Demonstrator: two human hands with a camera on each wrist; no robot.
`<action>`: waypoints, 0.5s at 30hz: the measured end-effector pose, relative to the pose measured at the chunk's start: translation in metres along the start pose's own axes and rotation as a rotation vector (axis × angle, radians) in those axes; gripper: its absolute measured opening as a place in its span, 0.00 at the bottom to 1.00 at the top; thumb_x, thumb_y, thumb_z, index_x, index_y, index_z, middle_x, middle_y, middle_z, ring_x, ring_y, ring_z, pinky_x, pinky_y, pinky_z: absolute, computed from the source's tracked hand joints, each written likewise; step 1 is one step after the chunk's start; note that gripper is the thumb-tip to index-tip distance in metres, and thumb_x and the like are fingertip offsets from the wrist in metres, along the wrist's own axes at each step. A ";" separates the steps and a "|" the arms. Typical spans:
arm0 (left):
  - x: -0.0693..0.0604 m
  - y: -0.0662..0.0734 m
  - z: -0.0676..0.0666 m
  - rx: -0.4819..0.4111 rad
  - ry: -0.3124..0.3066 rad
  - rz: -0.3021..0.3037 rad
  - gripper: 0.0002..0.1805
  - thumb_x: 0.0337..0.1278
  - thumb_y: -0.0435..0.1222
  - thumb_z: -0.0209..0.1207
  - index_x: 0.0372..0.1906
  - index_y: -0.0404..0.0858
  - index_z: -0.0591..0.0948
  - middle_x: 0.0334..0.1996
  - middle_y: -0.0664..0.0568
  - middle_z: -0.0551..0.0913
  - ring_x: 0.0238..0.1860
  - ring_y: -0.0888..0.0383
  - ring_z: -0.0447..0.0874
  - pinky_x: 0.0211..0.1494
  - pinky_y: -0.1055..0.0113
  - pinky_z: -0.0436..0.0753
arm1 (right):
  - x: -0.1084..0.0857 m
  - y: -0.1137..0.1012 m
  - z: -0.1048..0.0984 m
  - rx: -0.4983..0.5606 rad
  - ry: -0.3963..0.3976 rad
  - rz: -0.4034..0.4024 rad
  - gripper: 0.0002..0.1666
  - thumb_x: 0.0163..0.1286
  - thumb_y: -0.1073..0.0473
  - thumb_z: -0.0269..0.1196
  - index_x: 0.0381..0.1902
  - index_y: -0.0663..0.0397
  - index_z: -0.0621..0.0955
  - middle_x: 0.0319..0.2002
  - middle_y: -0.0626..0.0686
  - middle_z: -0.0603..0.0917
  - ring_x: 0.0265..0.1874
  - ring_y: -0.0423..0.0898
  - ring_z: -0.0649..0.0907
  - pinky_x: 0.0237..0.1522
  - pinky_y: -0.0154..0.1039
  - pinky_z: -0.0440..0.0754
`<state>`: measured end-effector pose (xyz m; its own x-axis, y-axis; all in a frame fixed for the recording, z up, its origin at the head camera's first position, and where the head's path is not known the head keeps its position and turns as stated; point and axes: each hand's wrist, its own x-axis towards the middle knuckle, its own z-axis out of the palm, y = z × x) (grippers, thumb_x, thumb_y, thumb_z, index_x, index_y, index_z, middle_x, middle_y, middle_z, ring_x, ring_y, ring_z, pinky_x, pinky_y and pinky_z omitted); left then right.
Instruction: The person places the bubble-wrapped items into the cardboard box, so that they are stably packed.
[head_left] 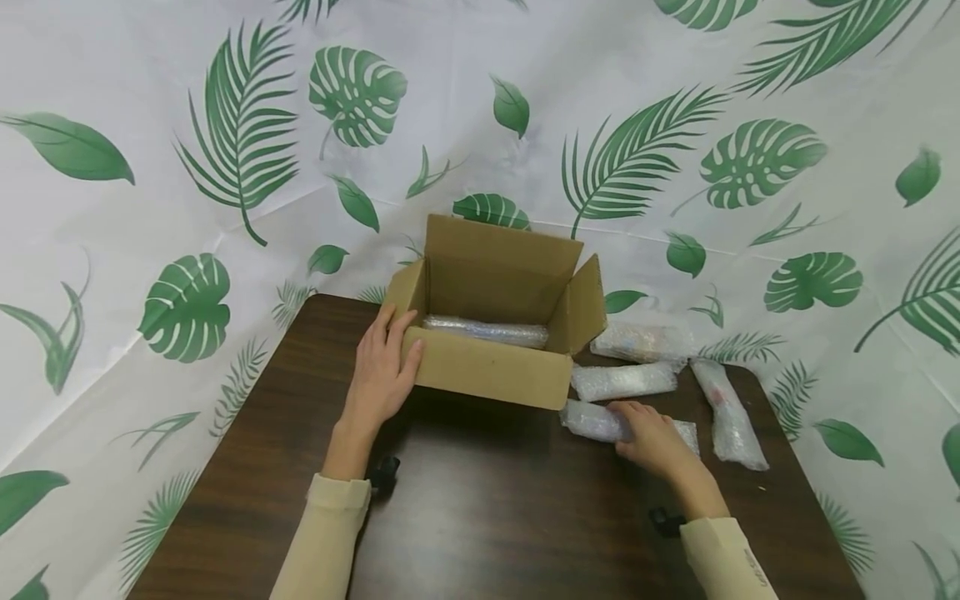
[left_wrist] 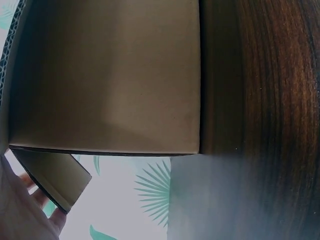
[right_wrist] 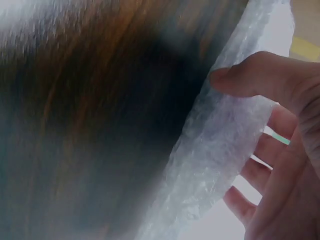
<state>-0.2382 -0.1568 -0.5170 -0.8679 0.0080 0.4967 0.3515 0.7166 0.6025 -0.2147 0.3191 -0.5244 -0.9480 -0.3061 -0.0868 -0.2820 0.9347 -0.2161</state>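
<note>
An open cardboard box [head_left: 491, 372] stands on the table with its flaps up. My left hand [head_left: 378, 371] grips the box at its near left corner, fingers over the side flap [left_wrist: 62, 177]. Inside lies a bubble-wrapped package [head_left: 487, 330]; how many are underneath is hidden. To the right of the box, my right hand [head_left: 656, 437] holds another bubble-wrapped package [head_left: 592, 421], thumb along one side and fingers along the other in the right wrist view. What the wrap covers cannot be made out.
More bubble-wrapped packages lie right of the box: one just behind the held one [head_left: 624, 381], one farther back [head_left: 645, 342], one near the right edge [head_left: 727, 417]. The dark wooden table [head_left: 487, 517] meets a leaf-printed sheet [head_left: 450, 108] behind.
</note>
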 end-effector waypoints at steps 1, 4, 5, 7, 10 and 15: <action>0.000 0.000 0.000 -0.004 -0.001 -0.003 0.28 0.84 0.49 0.50 0.80 0.48 0.68 0.83 0.37 0.61 0.80 0.33 0.62 0.81 0.33 0.61 | 0.000 0.000 0.000 0.008 -0.001 0.005 0.38 0.62 0.62 0.76 0.69 0.57 0.78 0.68 0.66 0.81 0.68 0.72 0.78 0.61 0.78 0.71; -0.001 0.001 0.000 -0.018 -0.002 -0.010 0.28 0.84 0.49 0.51 0.80 0.48 0.68 0.83 0.37 0.60 0.81 0.32 0.61 0.81 0.32 0.60 | -0.002 0.000 0.002 0.015 0.007 0.013 0.36 0.62 0.61 0.77 0.68 0.56 0.78 0.67 0.66 0.82 0.66 0.71 0.80 0.61 0.76 0.72; -0.001 0.001 0.001 -0.021 -0.003 -0.012 0.28 0.84 0.49 0.51 0.80 0.48 0.68 0.84 0.37 0.59 0.81 0.32 0.61 0.81 0.32 0.59 | -0.003 0.000 0.002 0.011 0.011 0.014 0.36 0.62 0.61 0.77 0.68 0.55 0.78 0.66 0.65 0.82 0.65 0.71 0.80 0.60 0.77 0.72; -0.002 0.000 0.002 -0.023 -0.002 -0.014 0.28 0.84 0.49 0.51 0.80 0.48 0.68 0.84 0.37 0.60 0.81 0.33 0.61 0.81 0.32 0.59 | -0.004 0.002 0.003 0.001 0.016 0.025 0.36 0.63 0.59 0.77 0.68 0.52 0.78 0.65 0.65 0.83 0.64 0.71 0.81 0.60 0.77 0.72; -0.002 -0.001 0.004 -0.022 0.006 -0.009 0.28 0.84 0.49 0.51 0.80 0.49 0.68 0.83 0.37 0.60 0.80 0.32 0.62 0.80 0.32 0.60 | -0.007 0.005 0.003 -0.012 0.016 0.043 0.36 0.65 0.55 0.77 0.69 0.49 0.78 0.65 0.64 0.83 0.63 0.70 0.82 0.58 0.77 0.73; 0.000 0.000 0.005 -0.022 0.015 0.003 0.28 0.84 0.49 0.51 0.80 0.48 0.68 0.82 0.36 0.61 0.79 0.32 0.62 0.79 0.31 0.61 | -0.009 0.008 0.003 -0.001 0.018 0.063 0.35 0.67 0.51 0.76 0.70 0.47 0.78 0.65 0.64 0.83 0.63 0.68 0.82 0.57 0.75 0.75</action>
<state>-0.2402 -0.1537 -0.5202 -0.8615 -0.0001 0.5078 0.3618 0.7014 0.6141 -0.2077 0.3287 -0.5285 -0.9663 -0.2436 -0.0826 -0.2221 0.9521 -0.2101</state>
